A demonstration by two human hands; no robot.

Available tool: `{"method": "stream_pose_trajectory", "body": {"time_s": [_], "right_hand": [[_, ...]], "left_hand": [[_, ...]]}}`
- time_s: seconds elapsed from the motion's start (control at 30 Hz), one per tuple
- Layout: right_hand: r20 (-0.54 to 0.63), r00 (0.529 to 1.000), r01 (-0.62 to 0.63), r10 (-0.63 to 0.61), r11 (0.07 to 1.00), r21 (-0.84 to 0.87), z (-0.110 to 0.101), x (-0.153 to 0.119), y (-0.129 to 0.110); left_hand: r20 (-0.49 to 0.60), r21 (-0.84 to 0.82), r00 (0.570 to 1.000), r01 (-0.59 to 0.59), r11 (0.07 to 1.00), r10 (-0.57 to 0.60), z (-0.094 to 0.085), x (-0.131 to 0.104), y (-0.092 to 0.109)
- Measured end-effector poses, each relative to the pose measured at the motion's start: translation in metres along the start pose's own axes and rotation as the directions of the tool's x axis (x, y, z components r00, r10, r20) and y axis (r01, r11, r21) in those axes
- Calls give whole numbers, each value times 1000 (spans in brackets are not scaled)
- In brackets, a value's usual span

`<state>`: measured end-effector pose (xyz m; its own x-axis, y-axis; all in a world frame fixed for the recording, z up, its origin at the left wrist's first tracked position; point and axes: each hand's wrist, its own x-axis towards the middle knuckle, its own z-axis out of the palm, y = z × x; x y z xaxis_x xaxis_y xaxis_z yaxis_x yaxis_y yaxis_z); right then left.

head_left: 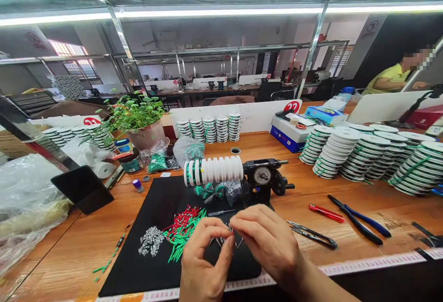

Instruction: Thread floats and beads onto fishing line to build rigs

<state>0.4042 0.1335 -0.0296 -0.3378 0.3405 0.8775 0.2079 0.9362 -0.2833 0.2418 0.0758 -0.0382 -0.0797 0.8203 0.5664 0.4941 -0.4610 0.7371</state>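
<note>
My left hand (207, 258) and my right hand (268, 242) meet fingertip to fingertip over the black mat (134, 269). Both are closed in a pinch around something too small to make out. Left of them on the mat lie green tubes (178, 244), red pieces (183, 219) and a heap of small silvery metal parts (151, 241). Thin metal pieces show partly beneath my fingers. Behind the hands, white spools (224, 169) sit in a row on a black winding device with a dial (262, 175).
Stacked spools (367, 154) fill the right side. Pliers (363, 221), a red cutter (326, 213) and snips (313, 235) lie right of my hands. A black tablet (82, 190) and plastic bags stand left, a potted plant (138, 117) behind. A person in yellow (391, 78) sits far right.
</note>
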Motion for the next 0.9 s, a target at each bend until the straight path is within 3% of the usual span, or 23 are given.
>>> {"method": "stream_pose_trajectory", "body": {"time_s": [0.13, 0.23, 0.37, 0.67, 0.9], "right_hand": [[2, 996, 90, -91, 993, -73, -2, 41, 23], [6, 992, 128, -128, 986, -106, 6, 77, 44], [84, 996, 11, -2, 994, -108, 26, 109, 66], [205, 951, -219, 230, 973, -74, 41, 122, 72], [239, 940, -224, 245, 968, -110, 44, 122, 75]], "left_hand": [[-91, 316, 975, -166, 934, 204, -10, 38, 10], [-155, 516, 934, -201, 833, 322, -16, 71, 13], [-192, 622, 917, -162, 766, 349, -19, 99, 7], [-161, 613, 950, -116, 781, 267, -20, 106, 1], [-131, 640, 951, -134, 757, 279, -21, 106, 2]]}}
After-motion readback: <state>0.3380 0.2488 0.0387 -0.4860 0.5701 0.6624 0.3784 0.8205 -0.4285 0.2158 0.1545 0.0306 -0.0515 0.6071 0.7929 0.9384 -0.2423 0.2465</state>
